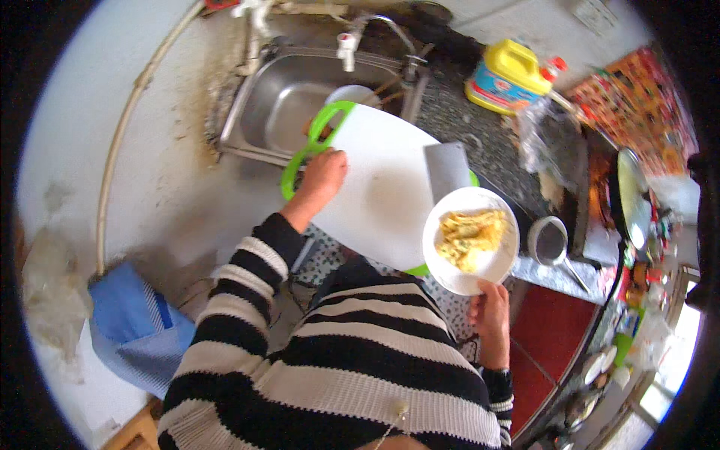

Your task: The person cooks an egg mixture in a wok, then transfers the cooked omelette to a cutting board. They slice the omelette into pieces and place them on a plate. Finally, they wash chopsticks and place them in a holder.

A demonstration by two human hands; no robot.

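Observation:
My right hand (pixel 490 312) grips the near rim of a white plate (pixel 441 275), with the thumb over the edge. Pieces of yellow egg-like food (pixel 472 236) lie on the plate, which is above the right end of a white cutting board (pixel 377 169) with green ends. A grey cleaver blade (pixel 447 169) lies on that end of the board; the plate hides its lower part. My left hand (pixel 325 174) is over the board's left end, beside the green handle (pixel 329 124). Its fingers are curled under, so I cannot see whether they hold anything.
Behind the board is a steel sink (pixel 281 107) holding a white bowl (pixel 351 94), under a faucet (pixel 388 22). A yellow jug (pixel 509 76) stands on the dark counter (pixel 450 121). To the right are a small long-handled pot (pixel 548 242) and a wok (pixel 633 197).

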